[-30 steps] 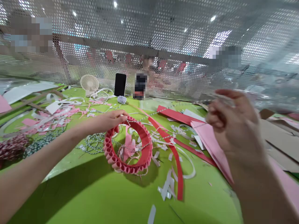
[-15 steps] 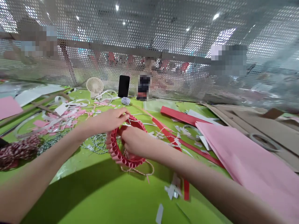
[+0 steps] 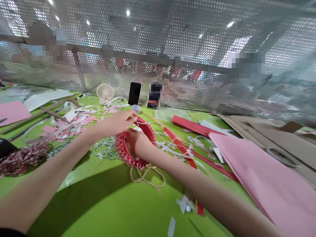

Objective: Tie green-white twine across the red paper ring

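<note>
My left hand (image 3: 115, 125) is pinching the rim of a red paper ring (image 3: 149, 133). My right hand (image 3: 136, 143) is working inside it — grip hidden, twine (image 3: 148, 177) dangling below.

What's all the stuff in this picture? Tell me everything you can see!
table: 1, bright green, under everything
metal mesh screen: 1, silver with holes, behind the table
fan: 1, cream, far side of table
phone: 1, black, beside the fan
pink paper sheets: a stack, pink, right side
cardboard: some, brown, far right
red paper strips: several, red, right of the ring
twine bundle: 1, red and white, left side
twine pile: 1, green and white, left of the ring
paper ring: 1, red with pink loops, in the hands
tan string: 1, tan, hanging below the ring
left hand: 1, on top of the ring
right hand: 1, at the ring's inside
</note>
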Demonstrator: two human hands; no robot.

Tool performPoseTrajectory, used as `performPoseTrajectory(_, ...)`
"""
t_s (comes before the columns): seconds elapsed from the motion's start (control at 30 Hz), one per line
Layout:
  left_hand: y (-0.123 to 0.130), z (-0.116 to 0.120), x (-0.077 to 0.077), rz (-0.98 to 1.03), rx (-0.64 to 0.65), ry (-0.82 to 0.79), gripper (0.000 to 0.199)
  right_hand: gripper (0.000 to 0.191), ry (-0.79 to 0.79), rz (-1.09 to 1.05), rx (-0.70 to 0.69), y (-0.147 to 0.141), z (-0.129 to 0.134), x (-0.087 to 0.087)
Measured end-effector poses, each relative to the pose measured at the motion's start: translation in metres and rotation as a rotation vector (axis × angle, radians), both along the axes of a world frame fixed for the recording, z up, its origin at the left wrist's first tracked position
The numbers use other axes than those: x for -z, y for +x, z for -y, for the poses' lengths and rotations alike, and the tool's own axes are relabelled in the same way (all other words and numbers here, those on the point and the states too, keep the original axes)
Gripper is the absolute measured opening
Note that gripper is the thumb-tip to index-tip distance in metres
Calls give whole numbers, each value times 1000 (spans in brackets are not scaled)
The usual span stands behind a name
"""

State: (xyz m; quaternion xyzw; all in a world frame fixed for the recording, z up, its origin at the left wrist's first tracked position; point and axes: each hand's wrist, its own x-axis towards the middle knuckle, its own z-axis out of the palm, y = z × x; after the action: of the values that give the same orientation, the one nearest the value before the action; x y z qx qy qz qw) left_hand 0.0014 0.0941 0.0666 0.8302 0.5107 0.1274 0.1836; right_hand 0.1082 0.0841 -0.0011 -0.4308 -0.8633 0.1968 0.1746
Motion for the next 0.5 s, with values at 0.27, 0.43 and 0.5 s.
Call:
performPoseTrajectory(0.27,-6,-1,-10,-31,57,-22,35,11,-82,-124,103,60,23,-39)
performPoseTrajectory(0.43,-4,-4,-8,-110,132,-76,38,15,-227,-108,-61,71,28,-38)
performPoseTrajectory(0.5,-2,-3,-7,-124,136,-97,38,21,-188,-11,-152,69,33,-41)
